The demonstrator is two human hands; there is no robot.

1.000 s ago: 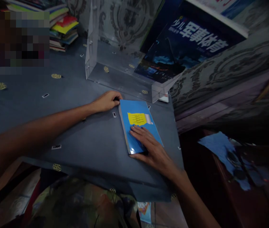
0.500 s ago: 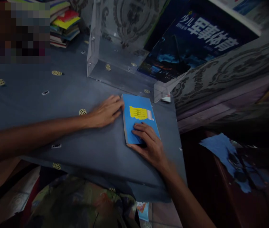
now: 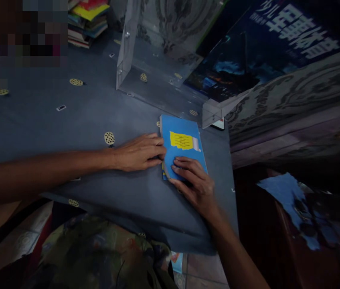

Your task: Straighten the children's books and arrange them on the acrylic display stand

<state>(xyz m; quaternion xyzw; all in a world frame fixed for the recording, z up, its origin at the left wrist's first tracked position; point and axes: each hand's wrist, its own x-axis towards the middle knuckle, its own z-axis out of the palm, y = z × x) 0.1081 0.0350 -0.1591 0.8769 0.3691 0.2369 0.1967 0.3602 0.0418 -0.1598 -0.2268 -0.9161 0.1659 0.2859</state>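
Note:
A blue book (image 3: 180, 125) with a yellow patch of small print on its cover lies on the cloth-covered table. My right hand (image 3: 196, 182) grips its lower part, fingers on the cover and thumb at the bottom edge. There the lower left corner bends upward, and a strip of yellow and blue shows beneath. At the left edge my left hand (image 3: 141, 152) is closed, its curled fingertips pressed against the book's side. What lies between those fingertips is partly hidden.
A clear acrylic stand (image 3: 160, 98) behind the book holds a dark blue magazine (image 3: 233, 60). A phone-like object (image 3: 219, 123) lies by its right foot. Stacked books (image 3: 88, 24) sit at the back left. Blue cloth (image 3: 284, 188) lies on dark furniture beyond the table's right edge.
My left hand has come down along the book's left edge and closed against it. The book's lower left corner now bends up under my right hand. The view has shifted slightly.

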